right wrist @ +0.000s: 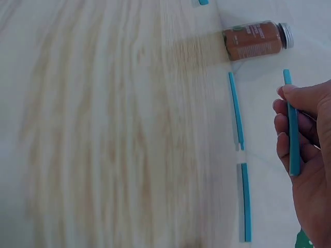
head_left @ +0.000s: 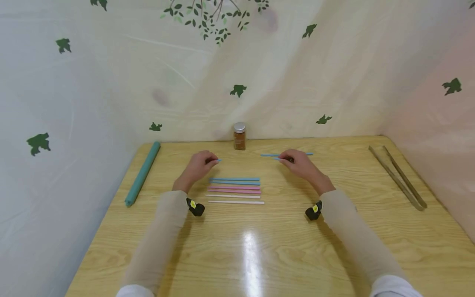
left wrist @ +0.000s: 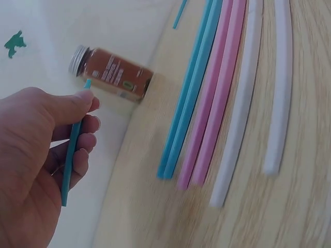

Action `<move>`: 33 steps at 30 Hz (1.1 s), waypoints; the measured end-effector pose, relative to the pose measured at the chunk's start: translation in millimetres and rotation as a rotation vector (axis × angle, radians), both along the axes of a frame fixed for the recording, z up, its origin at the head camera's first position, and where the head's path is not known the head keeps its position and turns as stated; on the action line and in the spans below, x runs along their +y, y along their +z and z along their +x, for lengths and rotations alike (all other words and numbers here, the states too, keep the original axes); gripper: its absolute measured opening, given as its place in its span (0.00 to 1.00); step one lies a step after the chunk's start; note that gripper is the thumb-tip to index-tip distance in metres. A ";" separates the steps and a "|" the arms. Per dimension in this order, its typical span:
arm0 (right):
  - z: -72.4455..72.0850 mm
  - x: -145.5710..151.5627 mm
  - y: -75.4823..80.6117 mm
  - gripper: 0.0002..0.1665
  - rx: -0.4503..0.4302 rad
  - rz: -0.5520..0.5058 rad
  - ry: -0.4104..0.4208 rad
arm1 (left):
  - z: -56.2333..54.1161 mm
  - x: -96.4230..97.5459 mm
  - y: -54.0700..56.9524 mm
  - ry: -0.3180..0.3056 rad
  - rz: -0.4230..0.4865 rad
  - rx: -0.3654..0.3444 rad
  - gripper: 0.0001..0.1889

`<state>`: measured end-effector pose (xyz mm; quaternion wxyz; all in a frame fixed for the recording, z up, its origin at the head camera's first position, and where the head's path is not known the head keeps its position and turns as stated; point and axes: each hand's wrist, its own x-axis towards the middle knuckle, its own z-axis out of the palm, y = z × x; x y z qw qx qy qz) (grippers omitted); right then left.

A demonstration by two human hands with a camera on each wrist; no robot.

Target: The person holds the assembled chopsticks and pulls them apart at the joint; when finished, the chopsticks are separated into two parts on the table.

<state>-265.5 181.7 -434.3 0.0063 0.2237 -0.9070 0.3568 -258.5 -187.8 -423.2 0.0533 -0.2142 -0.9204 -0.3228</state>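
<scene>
My left hand (head_left: 198, 167) holds a short blue stick piece (left wrist: 75, 134) between thumb and fingers, above the table left of the jar. In my right hand (head_left: 301, 164) is another short blue stick piece (right wrist: 293, 139), pinched by the thumb and lying along the fingers. Two more blue pieces lie end to end on the table by the right hand, one (right wrist: 236, 108) with a thin, uneven end, the other (right wrist: 246, 204) straight. Between the forearms, long sticks lie side by side: two blue (head_left: 235, 179), two pink (head_left: 235, 189) and two white (head_left: 235, 199).
A jar (head_left: 239, 138) with brown contents and a silver lid stands at the table's back edge. Along the left edge lies a teal roll (head_left: 142, 175). Metal tongs (head_left: 397, 177) rest near the right edge. A leaf-patterned cloth (head_left: 237, 66) hangs behind the wooden table (head_left: 289, 247).
</scene>
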 end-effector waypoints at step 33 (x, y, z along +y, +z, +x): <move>-7.8 79.0 -23.5 0.13 -0.120 -0.111 -0.229 | -26.2 162.2 -18.7 -0.149 -0.042 -0.151 0.08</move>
